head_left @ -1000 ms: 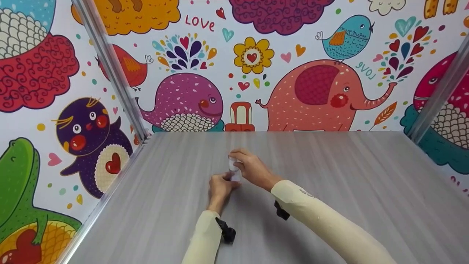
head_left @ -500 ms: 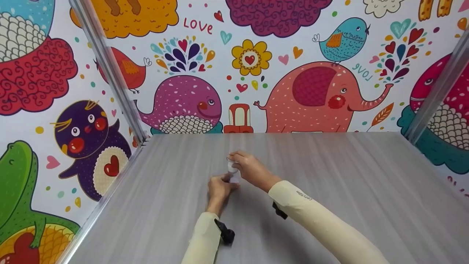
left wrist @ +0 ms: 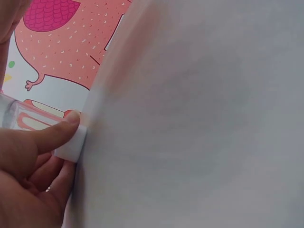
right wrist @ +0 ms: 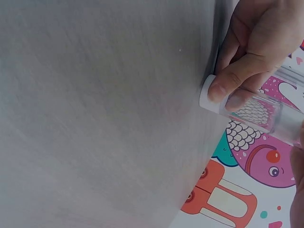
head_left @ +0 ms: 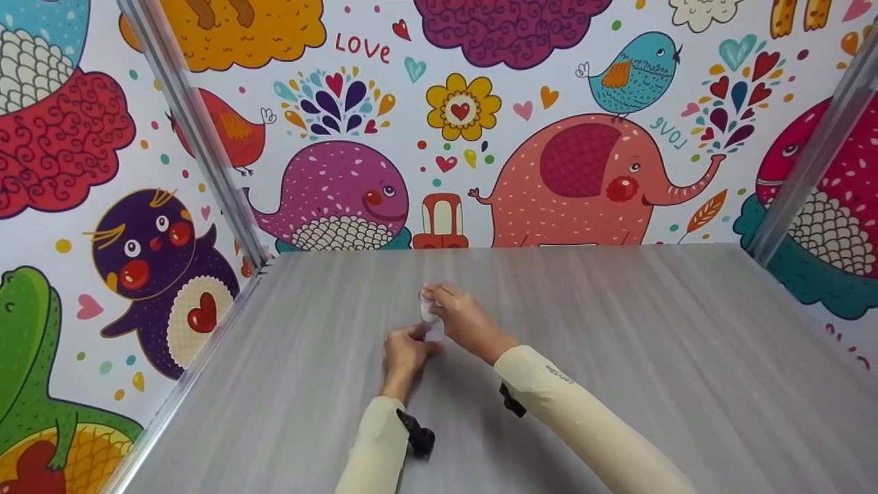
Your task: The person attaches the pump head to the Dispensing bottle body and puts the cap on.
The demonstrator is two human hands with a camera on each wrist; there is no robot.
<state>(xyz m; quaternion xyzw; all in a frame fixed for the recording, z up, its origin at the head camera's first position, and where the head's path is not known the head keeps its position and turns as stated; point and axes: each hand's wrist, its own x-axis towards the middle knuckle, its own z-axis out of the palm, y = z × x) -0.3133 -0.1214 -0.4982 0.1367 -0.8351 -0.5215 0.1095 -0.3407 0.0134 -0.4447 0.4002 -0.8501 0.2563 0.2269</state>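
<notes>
A clear cylindrical bottle (right wrist: 256,113) with a white base (right wrist: 209,97) and a paler upper part stands upright on the table, around the middle in the head view. My left hand (head_left: 405,355) grips it low down, with thumb and fingers at the white base, as the left wrist view shows up close. Higher up, the fingers of my right hand (head_left: 468,321) hold the bottle's pale upper part (head_left: 428,313). That upper grip is partly cut off at the right wrist view's edge. The fingers hide much of the bottle in the head view.
The grey wood-grain table (head_left: 617,329) reaches back to a wall (head_left: 521,62) printed with cartoon animals. Metal posts (head_left: 199,144) rise at its back corners, and a metal edge strip (head_left: 171,401) runs along its left side.
The head view has shifted slightly, so the scene sits a little further left. Both hands keep their hold on the bottle, with hardly any visible movement.
</notes>
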